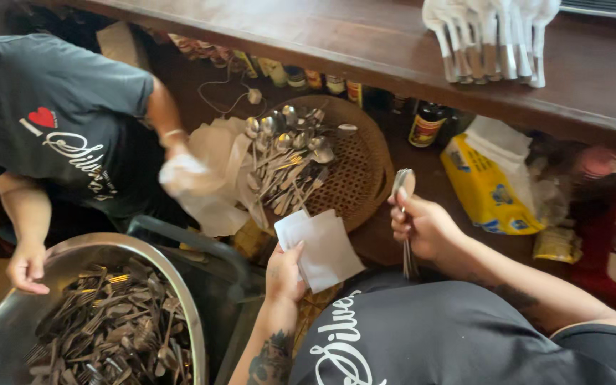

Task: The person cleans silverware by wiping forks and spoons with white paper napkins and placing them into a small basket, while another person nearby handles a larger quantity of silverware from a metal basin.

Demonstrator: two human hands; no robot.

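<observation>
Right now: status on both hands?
Left hand holds white napkin. Right hand grips spoons. Woven tray of cutlery ahead. Co-worker's hand wiping beside it.

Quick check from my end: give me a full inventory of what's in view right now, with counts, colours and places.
woven tray: one, brown, centre of the counter
spoons: a heap, silver, on the woven tray
metal bowl: one, silver, lower left
forks: many, silver, in the metal bowl
wrapped cutlery: a row, white, on the upper shelf
yellow packet: one, yellow, right of the tray
bottles: several, dark, under the shelf
co-worker's cloth: one, white, left of the tray
napkin: one, white, in the left hand
spoon: one, silver, in the right hand
</observation>
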